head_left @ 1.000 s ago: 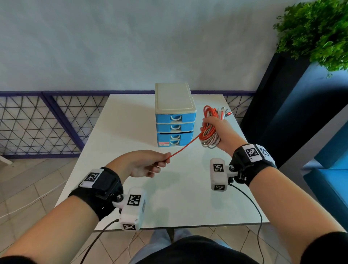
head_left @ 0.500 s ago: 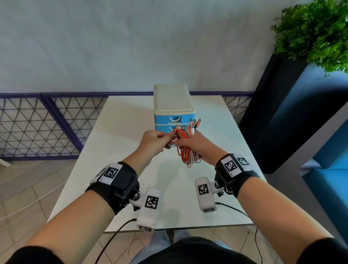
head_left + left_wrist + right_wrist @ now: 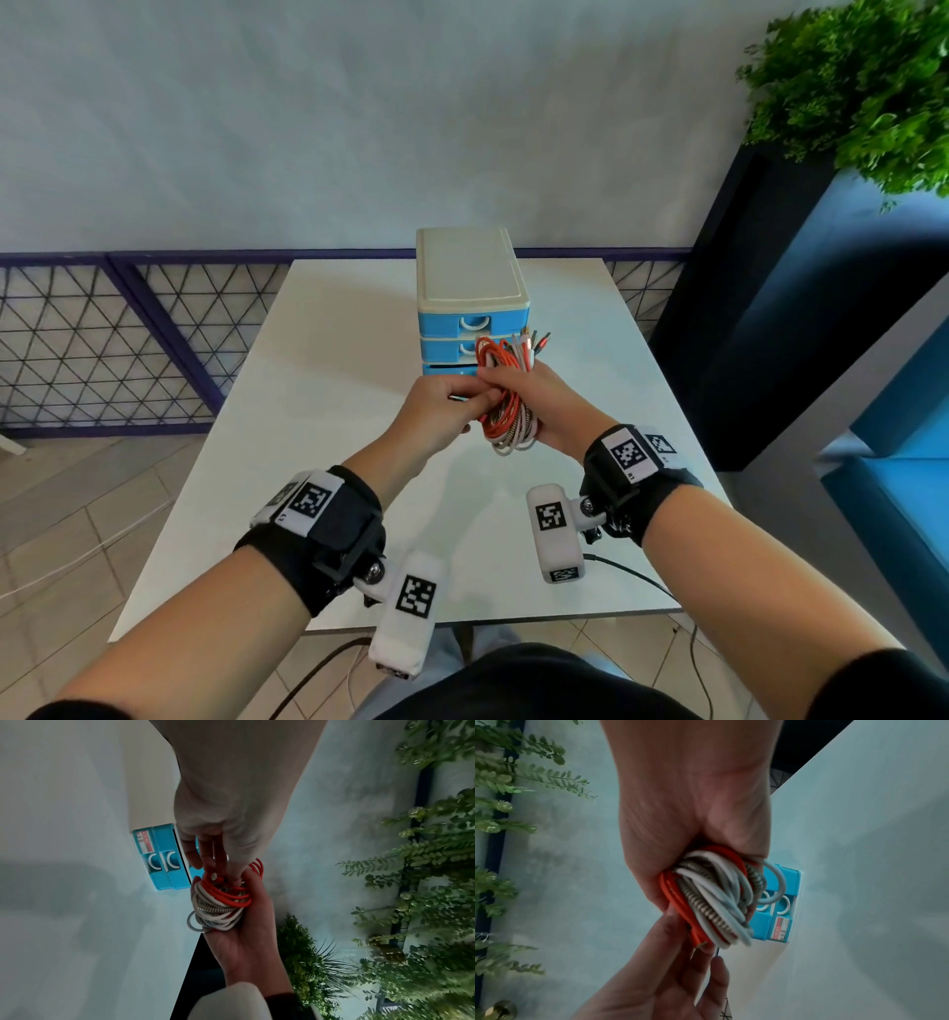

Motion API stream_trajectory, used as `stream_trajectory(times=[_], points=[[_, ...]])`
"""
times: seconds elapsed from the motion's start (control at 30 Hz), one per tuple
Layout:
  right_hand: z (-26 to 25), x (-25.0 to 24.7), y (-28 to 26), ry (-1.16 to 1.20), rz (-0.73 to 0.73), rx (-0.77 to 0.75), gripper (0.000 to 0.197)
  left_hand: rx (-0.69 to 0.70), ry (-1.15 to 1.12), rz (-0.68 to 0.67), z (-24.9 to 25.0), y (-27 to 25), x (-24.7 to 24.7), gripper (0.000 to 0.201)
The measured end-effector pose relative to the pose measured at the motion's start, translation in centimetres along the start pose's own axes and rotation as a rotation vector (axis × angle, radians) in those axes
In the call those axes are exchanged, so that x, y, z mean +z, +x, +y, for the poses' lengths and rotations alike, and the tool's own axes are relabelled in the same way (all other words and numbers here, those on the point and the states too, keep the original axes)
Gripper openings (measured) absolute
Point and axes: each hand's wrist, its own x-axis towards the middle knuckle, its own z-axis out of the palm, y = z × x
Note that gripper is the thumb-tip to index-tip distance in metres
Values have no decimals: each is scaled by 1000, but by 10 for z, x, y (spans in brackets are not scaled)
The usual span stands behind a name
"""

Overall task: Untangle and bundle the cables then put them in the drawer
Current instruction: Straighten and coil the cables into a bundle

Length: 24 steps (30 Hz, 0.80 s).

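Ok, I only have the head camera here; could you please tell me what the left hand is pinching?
Observer: The left hand pinches the orange cable's plug end against the cable bundle.
Operator: Thanks. Does the right hand's grip hold every loop?
Observer: Nearly; the right hand wraps the bundle, but one white loop sticks out sideways.
Operator: And the bottom drawer, hidden from me?
Observer: Its front carries a red label beside the handle.
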Motion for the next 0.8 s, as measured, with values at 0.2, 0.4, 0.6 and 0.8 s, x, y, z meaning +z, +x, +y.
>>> stream_trajectory(times=[0.2,0.4,0.6,0.8], points=[[0,-10,-1,-33,107,74,9,178,235,-23,2,3,-13,19],[-16,-3,-5,-315,-59,182,11,686,1213,-49,3,5,-31,103],[-17,14,-2,-588,-195,150,29,816,1470,-110,-1,12,-24,122],[-8,-7,4,-471,55,160,24,433,937,-49,-14,3,-33,116]])
